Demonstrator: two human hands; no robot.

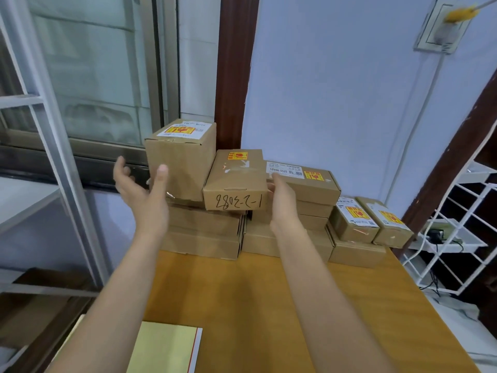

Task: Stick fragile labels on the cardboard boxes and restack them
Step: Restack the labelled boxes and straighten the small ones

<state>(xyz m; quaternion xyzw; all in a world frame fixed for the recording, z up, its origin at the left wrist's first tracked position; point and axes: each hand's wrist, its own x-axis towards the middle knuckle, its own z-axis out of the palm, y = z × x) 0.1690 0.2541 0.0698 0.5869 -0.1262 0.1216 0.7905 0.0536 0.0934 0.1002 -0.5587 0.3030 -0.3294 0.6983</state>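
Several cardboard boxes are stacked at the far end of the wooden table (263, 297). On top stand a tall box (185, 160) at the left, a middle box (236, 181) with handwriting on its front, and a flat box (309, 181) with a white barcode label; each carries a yellow-red fragile label. Two small labelled boxes (371, 219) sit at the right. My left hand (142, 189) hovers open, palm inward, just left of the tall box, not touching it. My right hand (282, 200) lies with straight fingers against the right side of the middle box.
A yellow label backing sheet (166, 348) lies at the table's near edge. A metal shelf frame (53, 146) and window stand to the left, a white wire rack (457, 238) with cables to the right. A wall with a socket rises behind the boxes.
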